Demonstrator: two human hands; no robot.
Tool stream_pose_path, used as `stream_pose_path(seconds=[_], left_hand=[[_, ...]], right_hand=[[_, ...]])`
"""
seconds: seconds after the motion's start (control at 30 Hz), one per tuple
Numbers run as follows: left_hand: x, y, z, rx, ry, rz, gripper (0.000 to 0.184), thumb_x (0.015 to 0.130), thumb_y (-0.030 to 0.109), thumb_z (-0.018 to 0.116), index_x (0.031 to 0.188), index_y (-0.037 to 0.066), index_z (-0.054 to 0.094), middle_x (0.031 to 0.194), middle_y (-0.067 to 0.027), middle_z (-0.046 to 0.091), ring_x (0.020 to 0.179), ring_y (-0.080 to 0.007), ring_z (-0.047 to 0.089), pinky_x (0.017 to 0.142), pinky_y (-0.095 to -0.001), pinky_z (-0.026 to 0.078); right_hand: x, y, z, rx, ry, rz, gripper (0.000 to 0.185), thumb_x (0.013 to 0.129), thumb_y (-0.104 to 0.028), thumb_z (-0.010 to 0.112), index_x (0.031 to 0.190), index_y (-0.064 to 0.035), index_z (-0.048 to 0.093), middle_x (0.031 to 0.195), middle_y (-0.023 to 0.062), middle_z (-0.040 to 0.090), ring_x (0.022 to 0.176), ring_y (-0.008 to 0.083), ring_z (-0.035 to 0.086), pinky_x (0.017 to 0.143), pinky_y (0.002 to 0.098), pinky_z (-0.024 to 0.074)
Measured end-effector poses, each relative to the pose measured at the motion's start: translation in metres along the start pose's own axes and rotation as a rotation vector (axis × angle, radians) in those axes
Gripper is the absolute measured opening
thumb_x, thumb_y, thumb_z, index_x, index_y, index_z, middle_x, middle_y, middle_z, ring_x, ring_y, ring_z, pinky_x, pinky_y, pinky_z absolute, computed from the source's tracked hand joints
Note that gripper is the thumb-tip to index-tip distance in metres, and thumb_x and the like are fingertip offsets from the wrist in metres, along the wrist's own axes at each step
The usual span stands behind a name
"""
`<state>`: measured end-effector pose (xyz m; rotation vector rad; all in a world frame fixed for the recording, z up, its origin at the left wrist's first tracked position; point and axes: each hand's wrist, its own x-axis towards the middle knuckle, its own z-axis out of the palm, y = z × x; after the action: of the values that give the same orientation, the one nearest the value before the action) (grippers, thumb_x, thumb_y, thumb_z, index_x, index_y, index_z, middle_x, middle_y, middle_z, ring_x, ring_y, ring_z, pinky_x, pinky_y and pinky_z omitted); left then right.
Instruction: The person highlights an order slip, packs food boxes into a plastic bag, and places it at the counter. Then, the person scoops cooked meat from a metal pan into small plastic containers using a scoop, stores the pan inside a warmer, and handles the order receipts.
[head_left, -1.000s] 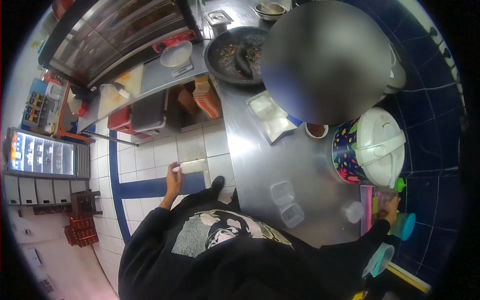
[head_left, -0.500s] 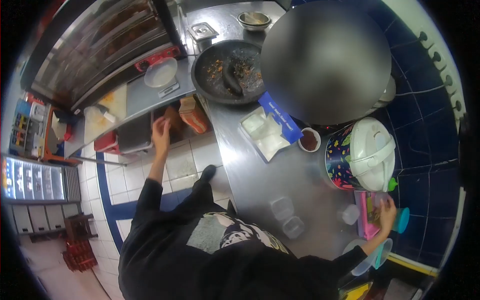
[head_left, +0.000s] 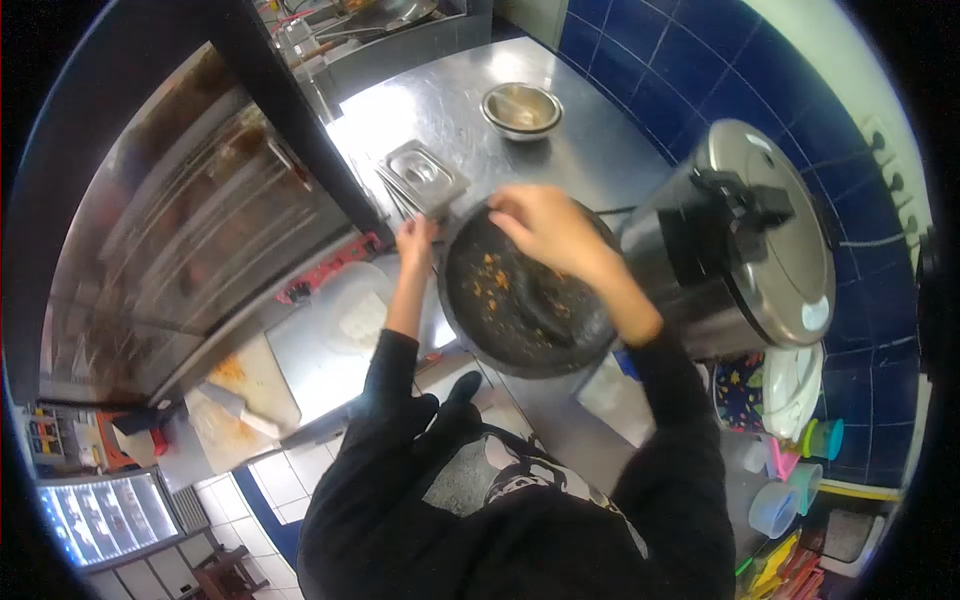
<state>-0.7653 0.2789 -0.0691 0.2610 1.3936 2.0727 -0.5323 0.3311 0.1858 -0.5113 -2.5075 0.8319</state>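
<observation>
My right hand is over the far rim of a large dark stone mortar, its fingers bent downward and partly hidden. A dark curved pestle lies in the mortar among orange and brown bits. At the mortar's left, my left hand has its fingers pinched together beside thin metal rods; what they hold, if anything, is not clear. Just beyond is a lidded steel container. Farther back, stacked steel bowls hold something pale.
A large steel cooker stands right of the mortar. A glass-fronted cabinet is at left. A white-handled knife lies on a cutting board. A clear bowl sits beside it. Plastic tubs stand at lower right.
The view has shifted toward the far end of the counter. My right hand has left the plastic cups for the mortar. My left hand has come up from below the counter beside the steel container.
</observation>
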Motion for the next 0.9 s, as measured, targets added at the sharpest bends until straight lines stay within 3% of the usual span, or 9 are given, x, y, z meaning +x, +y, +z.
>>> stream_pose_path(seconds=[0.1, 0.17, 0.27, 0.37, 0.43, 0.5, 0.63, 0.73, 0.9], left_hand=[[0.006, -0.004, 0.005, -0.166, 0.068, -0.054, 0.029, 0.094, 0.022, 0.056, 0.108, -0.002, 0.048, 0.098, -0.0116, 0.057, 0.088, -0.0218, 0.060, 0.082, -0.0350, 0.052], [-0.002, 0.005, 0.010, -0.225, 0.094, -0.062, 0.035, 0.092, 0.025, 0.059, 0.111, -0.002, 0.047, 0.104, -0.0114, 0.056, 0.096, -0.0198, 0.057, 0.082, -0.0345, 0.053], [0.001, 0.011, 0.009, -0.223, 0.148, -0.152, 0.035, 0.091, 0.017, 0.059, 0.115, -0.003, 0.043, 0.108, -0.0134, 0.054, 0.098, -0.0241, 0.058, 0.090, -0.0398, 0.052], [-0.002, 0.016, 0.007, -0.228, 0.041, -0.106, 0.039, 0.088, 0.009, 0.062, 0.117, -0.003, 0.039, 0.108, -0.0134, 0.055, 0.097, -0.0237, 0.059, 0.088, -0.0397, 0.054], [0.002, 0.014, 0.000, -0.212, 0.028, -0.119, 0.040, 0.087, 0.007, 0.063, 0.118, -0.002, 0.038, 0.106, -0.0130, 0.056, 0.096, -0.0234, 0.059, 0.086, -0.0396, 0.054], [0.004, 0.015, -0.002, -0.194, 0.008, -0.137, 0.042, 0.086, 0.004, 0.063, 0.118, -0.002, 0.038, 0.104, -0.0125, 0.057, 0.095, -0.0230, 0.060, 0.085, -0.0394, 0.055], [0.000, 0.024, 0.005, -0.123, 0.071, -0.149, 0.036, 0.084, -0.002, 0.061, 0.114, -0.002, 0.041, 0.096, -0.0085, 0.053, 0.087, -0.0215, 0.059, 0.083, -0.0418, 0.056], [-0.012, 0.031, 0.011, -0.094, 0.072, -0.201, 0.032, 0.084, 0.000, 0.063, 0.110, -0.002, 0.045, 0.094, -0.0103, 0.059, 0.088, -0.0233, 0.062, 0.079, -0.0399, 0.056], [-0.035, 0.081, 0.012, 0.014, -0.055, -0.106, 0.014, 0.084, -0.005, 0.056, 0.097, -0.001, 0.053, 0.086, -0.0071, 0.055, 0.075, -0.0180, 0.056, 0.071, -0.0311, 0.051]], right_hand=[[0.124, 0.072, 0.113, -0.088, 0.077, 0.197, 0.020, 0.077, -0.019, 0.063, 0.089, -0.0037, 0.068, 0.083, 0.0187, 0.066, 0.081, 0.0342, 0.065, 0.073, 0.0411, 0.0499], [0.166, 0.084, 0.157, -0.157, 0.053, 0.322, 0.020, 0.077, -0.019, 0.063, 0.087, -0.0034, 0.069, 0.085, 0.0187, 0.067, 0.083, 0.0324, 0.066, 0.075, 0.0411, 0.0496], [0.198, 0.102, 0.207, -0.431, -0.091, 0.444, 0.021, 0.075, -0.022, 0.063, 0.087, -0.0076, 0.071, 0.096, 0.0135, 0.068, 0.097, 0.0294, 0.064, 0.085, 0.0459, 0.0453], [0.200, 0.103, 0.185, -0.428, -0.143, 0.488, 0.020, 0.073, -0.021, 0.064, 0.086, -0.0079, 0.071, 0.091, 0.0128, 0.069, 0.090, 0.0311, 0.065, 0.081, 0.0447, 0.0469], [0.178, 0.102, 0.141, -0.301, -0.003, 0.424, 0.020, 0.069, -0.020, 0.067, 0.084, -0.0069, 0.070, 0.085, 0.0139, 0.068, 0.082, 0.0316, 0.066, 0.076, 0.0426, 0.0493], [0.124, 0.090, 0.085, -0.058, 0.180, 0.395, 0.018, 0.069, -0.018, 0.067, 0.081, -0.0042, 0.067, 0.077, 0.0154, 0.067, 0.072, 0.0297, 0.066, 0.067, 0.0381, 0.0510], [-0.046, 0.007, -0.025, 0.190, 0.285, 0.500, 0.012, 0.076, -0.008, 0.067, 0.085, -0.0004, 0.064, 0.078, 0.0027, 0.063, 0.069, 0.0078, 0.055, 0.062, 0.0245, 0.0445], [-0.196, -0.054, -0.057, 0.220, 0.473, 0.913, 0.012, 0.076, 0.000, 0.063, 0.088, 0.0001, 0.062, 0.086, 0.0006, 0.061, 0.077, 0.0066, 0.054, 0.070, 0.0210, 0.0426], [-0.422, -0.152, -0.046, 0.124, 0.858, 1.236, 0.011, 0.078, -0.003, 0.062, 0.088, -0.0008, 0.061, 0.081, -0.0018, 0.058, 0.076, 0.0065, 0.054, 0.070, 0.0210, 0.0422]])
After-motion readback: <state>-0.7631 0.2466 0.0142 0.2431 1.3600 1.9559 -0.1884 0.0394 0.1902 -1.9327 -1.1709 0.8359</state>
